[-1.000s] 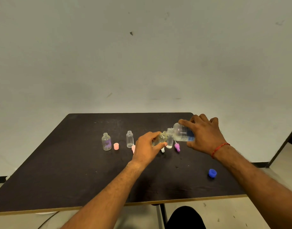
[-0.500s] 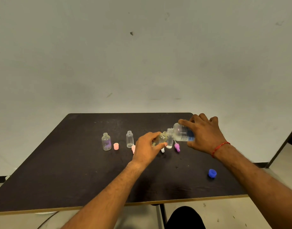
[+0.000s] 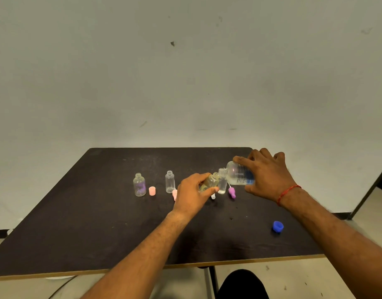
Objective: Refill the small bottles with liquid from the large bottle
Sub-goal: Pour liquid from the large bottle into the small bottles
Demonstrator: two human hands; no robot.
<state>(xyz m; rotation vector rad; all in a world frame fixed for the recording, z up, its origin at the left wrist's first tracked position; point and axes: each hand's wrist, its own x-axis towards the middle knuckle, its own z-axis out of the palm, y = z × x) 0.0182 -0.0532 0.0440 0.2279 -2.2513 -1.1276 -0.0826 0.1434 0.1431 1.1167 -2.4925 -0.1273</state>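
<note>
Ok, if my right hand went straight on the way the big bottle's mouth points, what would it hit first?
Probably the small bottle gripped by your left hand: the large bottle in your right hand has its mouth almost at that neck. Another clear bottle stands just below; depth is unclear.

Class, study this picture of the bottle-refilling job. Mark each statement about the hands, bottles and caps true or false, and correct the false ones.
1. The right hand holds the large bottle tilted, with its neck pointing left. True.
2. The blue cap is on the large bottle. False: it lies on the table, near the right forearm.
3. The left hand grips a small bottle. True.
4. The purple-labelled bottle lies on its side. False: it stands upright and uncapped.
</note>
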